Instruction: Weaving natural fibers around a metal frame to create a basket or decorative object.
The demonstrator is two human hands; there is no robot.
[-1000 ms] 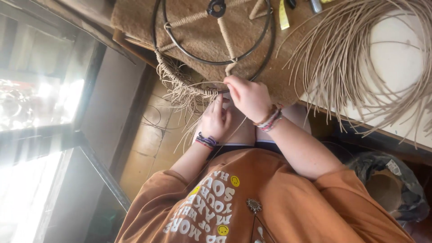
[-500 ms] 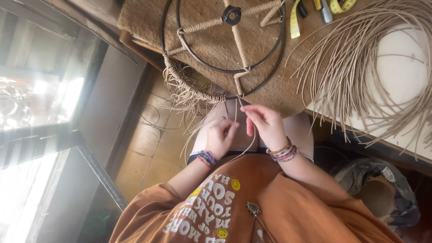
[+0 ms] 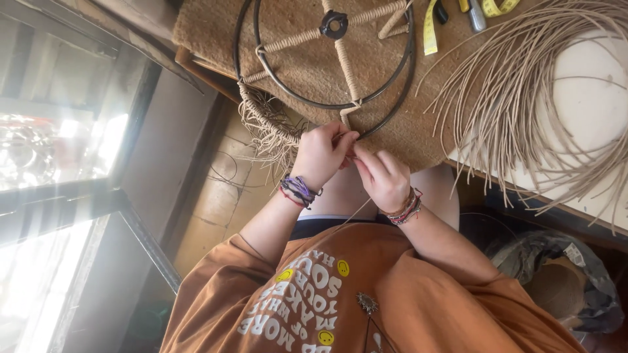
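A round black metal frame [image 3: 392, 98] with cord-wrapped spokes lies on a woven tan mat [image 3: 307, 65] at the table's near edge. Part of its rim carries woven fibre with loose fringe [image 3: 268, 131]. My left hand [image 3: 320, 153] pinches a thin reed strand [image 3: 352, 214] right at the rim, where a wrapped spoke meets it. My right hand [image 3: 383, 180] is closed on the same strand just below, its fingertips touching the left hand's. The strand trails down toward my orange shirt. Both wrists wear beaded bracelets.
A big loose coil of pale reed [image 3: 523, 111] spreads over the white tabletop [image 3: 589, 85] at right. A yellow tape measure [image 3: 430, 29] and small tools [image 3: 474, 14] lie at the top. A dark bag [image 3: 556, 281] sits below right, a bright window [image 3: 59, 150] at left.
Both hands have come together at the frame's rim; half a second ago they were lower and apart, drawing the strand. The view has shifted, so the frame sits lower in the picture.
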